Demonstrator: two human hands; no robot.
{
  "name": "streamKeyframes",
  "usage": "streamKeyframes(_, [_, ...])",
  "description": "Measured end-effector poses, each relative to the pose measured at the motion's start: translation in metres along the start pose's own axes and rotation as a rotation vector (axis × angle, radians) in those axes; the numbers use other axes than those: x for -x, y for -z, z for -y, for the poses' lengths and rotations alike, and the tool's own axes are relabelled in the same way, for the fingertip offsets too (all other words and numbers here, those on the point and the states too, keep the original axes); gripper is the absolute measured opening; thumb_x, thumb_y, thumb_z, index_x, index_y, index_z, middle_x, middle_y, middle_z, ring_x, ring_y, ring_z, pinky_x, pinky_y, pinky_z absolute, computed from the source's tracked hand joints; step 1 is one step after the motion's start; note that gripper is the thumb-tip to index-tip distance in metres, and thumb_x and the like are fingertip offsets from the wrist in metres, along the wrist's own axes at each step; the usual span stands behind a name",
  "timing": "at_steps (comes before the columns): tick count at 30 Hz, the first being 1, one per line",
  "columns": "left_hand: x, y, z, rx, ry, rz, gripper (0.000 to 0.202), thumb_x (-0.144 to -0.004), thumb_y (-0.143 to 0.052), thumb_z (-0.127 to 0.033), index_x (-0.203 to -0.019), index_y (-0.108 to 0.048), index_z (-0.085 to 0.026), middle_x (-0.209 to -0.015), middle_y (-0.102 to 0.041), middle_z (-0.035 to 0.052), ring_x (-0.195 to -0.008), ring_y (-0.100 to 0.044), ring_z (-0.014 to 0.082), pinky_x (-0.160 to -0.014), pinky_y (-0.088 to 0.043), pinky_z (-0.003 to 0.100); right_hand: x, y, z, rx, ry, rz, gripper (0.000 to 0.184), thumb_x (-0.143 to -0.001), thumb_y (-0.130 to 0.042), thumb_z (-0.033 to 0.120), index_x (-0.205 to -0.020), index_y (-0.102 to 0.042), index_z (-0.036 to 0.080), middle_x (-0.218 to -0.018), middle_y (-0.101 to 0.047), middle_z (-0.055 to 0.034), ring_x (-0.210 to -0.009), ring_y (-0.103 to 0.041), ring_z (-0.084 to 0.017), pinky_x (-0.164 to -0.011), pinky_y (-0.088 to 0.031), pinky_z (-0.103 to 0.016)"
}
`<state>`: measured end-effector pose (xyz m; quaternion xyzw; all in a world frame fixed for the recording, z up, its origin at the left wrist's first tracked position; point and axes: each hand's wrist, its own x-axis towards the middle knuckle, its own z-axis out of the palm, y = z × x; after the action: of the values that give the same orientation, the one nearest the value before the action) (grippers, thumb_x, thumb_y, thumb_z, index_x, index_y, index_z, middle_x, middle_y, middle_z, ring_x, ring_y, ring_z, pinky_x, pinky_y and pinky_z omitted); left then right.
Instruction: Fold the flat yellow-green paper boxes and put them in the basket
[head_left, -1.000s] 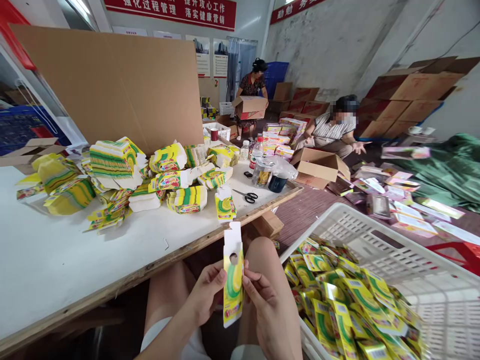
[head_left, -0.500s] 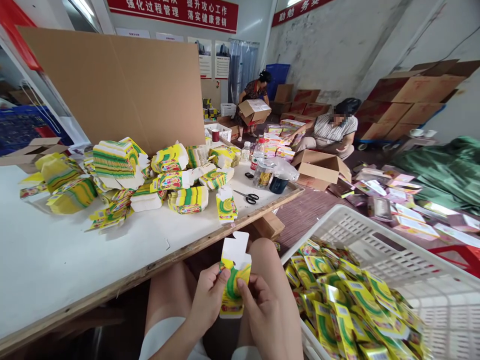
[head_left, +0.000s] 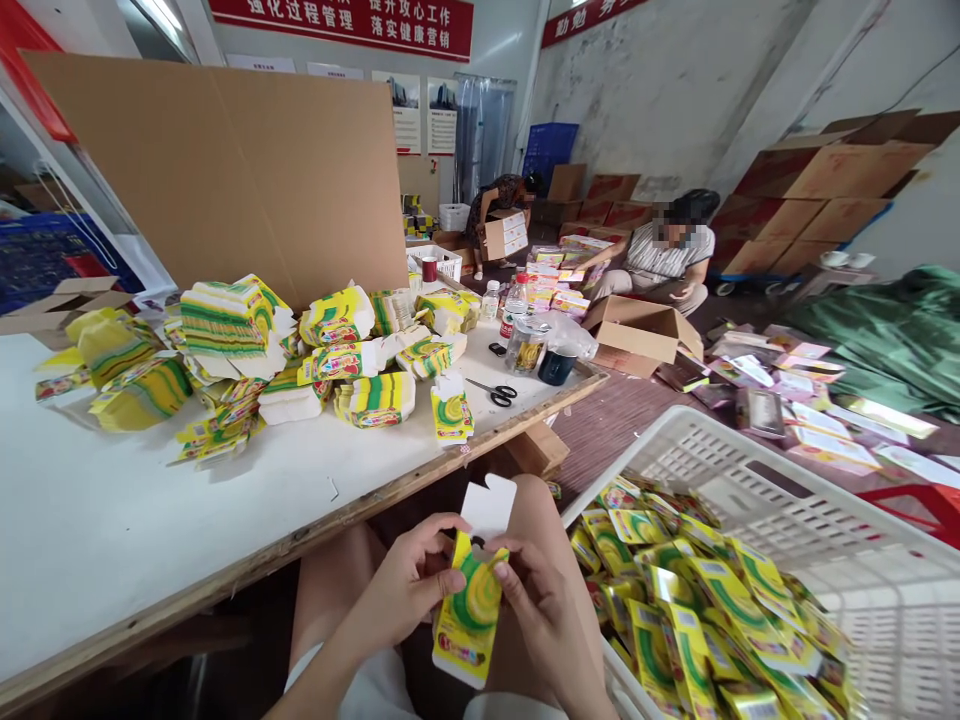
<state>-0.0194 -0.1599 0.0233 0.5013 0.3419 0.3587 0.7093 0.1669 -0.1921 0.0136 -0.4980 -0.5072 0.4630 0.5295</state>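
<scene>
A small yellow and green carton (head_left: 472, 610) is held upright over my lap, its white top flap (head_left: 489, 508) standing up. My left hand (head_left: 420, 572) grips its left edge with thumb in front and fingers behind. On the opposite edge, my right hand (head_left: 536, 595) pinches near the top corner. The carton's top is open, showing a dark gap. A similar carton (head_left: 452, 410) lies by the table edge, beside black-handled scissors (head_left: 501, 394). Stacks of flat cartons (head_left: 232, 325) cover the middle of the white table (head_left: 225, 530).
To my right stands a white plastic basket (head_left: 750, 455) full of yellow packs (head_left: 697, 610). A dark mug (head_left: 556, 366), a jar (head_left: 527, 345) and bottles stand at the table corner. Beyond are an open cardboard box (head_left: 637, 340) and two people, one crouching, one bending with a box.
The carton has opened from flatter to boxier and turned its swirl-printed face toward me. Both hands have shifted to its upper edges. The far person has bent lower with the box.
</scene>
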Motion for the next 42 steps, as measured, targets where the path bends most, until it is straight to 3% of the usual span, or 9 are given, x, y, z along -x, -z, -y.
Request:
streamKeyframes(3, [0.001,-0.003,0.000,0.063,0.035,0.060,0.039,-0.076,-0.082,-0.033,-0.102,-0.055,-0.022,-0.088,-0.067,0.0016,-0.074,-0.065,0.0155,-0.063,-0.047,0.022,-0.002,0.002,0.005,0.051,0.023,0.044,0.033,-0.091,-0.061,0.050,-0.081,-0.075,0.021,-0.079,-0.073,-0.0065,-0.076,-0.068,-0.023,-0.070,-0.055,-0.029])
streamKeyframes(8, [0.002,-0.008,-0.001,0.075,0.023,0.066,0.073,-0.079,-0.078,-0.038,-0.141,-0.039,-0.029,-0.105,-0.071,0.0080,-0.082,-0.070,0.0196,-0.070,-0.052,0.028,-0.003,0.001,0.013,0.081,0.050,-0.170,0.033,-0.081,-0.073,0.050,-0.101,-0.074,0.024,-0.094,-0.076,-0.0089,-0.088,-0.070,-0.028,-0.075,-0.058,-0.034])
streamKeyframes(11, [0.000,-0.005,-0.001,-0.025,-0.017,0.077,0.057,-0.082,-0.075,-0.038,-0.133,-0.055,-0.022,-0.112,-0.073,0.0123,-0.096,-0.071,0.0253,-0.080,-0.055,0.033,-0.003,0.004,0.014,0.083,0.067,-0.195,0.031,-0.080,-0.071,0.053,-0.093,-0.077,0.025,-0.097,-0.077,-0.0098,-0.093,-0.070,-0.030,-0.083,-0.058,-0.039])
streamKeyframes(14, [-0.003,-0.003,0.002,-0.131,-0.088,-0.039,0.040,-0.085,-0.072,-0.033,-0.122,-0.066,-0.020,-0.121,-0.072,0.0125,-0.105,-0.069,0.0273,-0.088,-0.055,0.035,-0.005,0.008,0.010,0.043,0.061,-0.114,0.037,-0.083,-0.066,0.057,-0.089,-0.080,0.023,-0.098,-0.077,-0.0111,-0.099,-0.069,-0.031,-0.091,-0.054,-0.042])
streamKeyframes(18, [-0.002,-0.005,0.006,-0.202,-0.115,-0.056,0.040,-0.089,-0.066,-0.026,-0.129,-0.064,-0.023,-0.131,-0.068,0.0101,-0.112,-0.068,0.0267,-0.097,-0.054,0.036,-0.008,0.005,0.003,0.043,-0.055,-0.001,0.041,-0.076,-0.077,0.044,-0.109,-0.075,0.021,-0.092,-0.076,-0.0089,-0.084,-0.070,-0.027,-0.074,-0.057,-0.035])
streamKeyframes(23, [0.000,-0.006,0.007,-0.210,-0.106,-0.054,0.047,-0.091,-0.061,-0.026,-0.137,-0.056,-0.021,-0.127,-0.070,0.0118,-0.110,-0.068,0.0260,-0.093,-0.055,0.037,-0.012,0.000,-0.004,0.232,0.001,-0.077,0.034,-0.076,-0.073,0.033,-0.107,-0.070,0.020,-0.067,-0.068,-0.0002,-0.056,-0.062,-0.019,-0.052,-0.050,-0.028])
streamKeyframes(30, [-0.004,-0.009,0.003,-0.148,-0.053,-0.061,0.050,-0.086,-0.067,-0.027,-0.135,-0.057,-0.020,-0.123,-0.072,0.0128,-0.108,-0.069,0.0271,-0.091,-0.055,0.038,-0.014,-0.004,-0.012,0.270,0.066,-0.097,0.033,-0.071,-0.071,0.022,-0.104,-0.066,0.023,-0.084,-0.073,-0.0027,-0.064,-0.068,-0.021,-0.058,-0.054,-0.029])
streamKeyframes(36, [-0.008,-0.008,0.000,-0.072,-0.034,-0.090,0.047,-0.083,-0.071,-0.024,-0.128,-0.061,-0.018,-0.112,-0.076,0.0116,-0.090,-0.073,0.0240,-0.077,-0.057,0.032,-0.013,0.008,-0.005,0.199,0.041,0.014,0.034,-0.086,-0.067,0.038,-0.116,-0.069,0.022,-0.085,-0.071,-0.0047,-0.074,-0.067,-0.022,-0.066,-0.054,-0.030])
streamKeyframes(42, [-0.033,-0.029,0.006,-0.155,-0.128,-0.065,0.045,-0.080,-0.071,-0.018,-0.125,-0.067,-0.017,-0.112,-0.077,0.0121,-0.098,-0.073,0.0267,-0.084,-0.057,0.034,-0.009,0.018,-0.020,-0.070,-0.021,-0.162,0.030,-0.079,-0.079,0.043,-0.095,-0.066,0.021,-0.084,-0.071,-0.0036,-0.076,-0.067,-0.021,-0.066,-0.054,-0.029])
